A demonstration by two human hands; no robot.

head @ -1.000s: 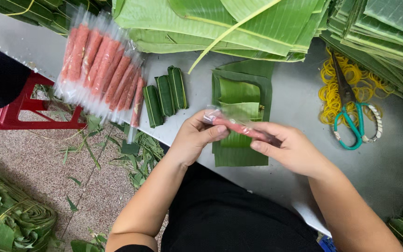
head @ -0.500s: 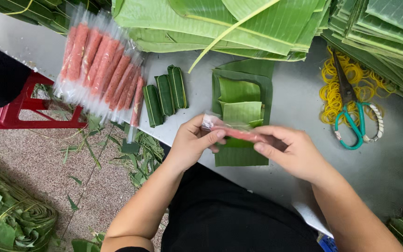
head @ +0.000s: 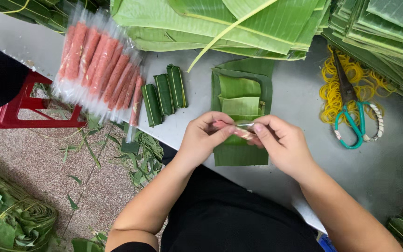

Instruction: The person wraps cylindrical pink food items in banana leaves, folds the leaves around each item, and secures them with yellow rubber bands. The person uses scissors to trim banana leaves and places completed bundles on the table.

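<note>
While broad banana leaves (head: 220, 23) are lying across the far edge of the grey table (head: 295, 107), trimmed leaf pieces (head: 241, 100) are sitting stacked just below the hands, seemingly placed ready as wrappers. The left hand (head: 204, 140) and right hand (head: 283, 147) are each pinching an end of one plastic-wrapped pink sausage stick (head: 234, 130), now holding it nearer and lower than a second ago, over the stack's near edge.

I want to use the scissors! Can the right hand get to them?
Probably yes. The scissors lie in the open on the rubber bands, nothing between them and the right hand, though it is busy holding a pink stick.
</note>
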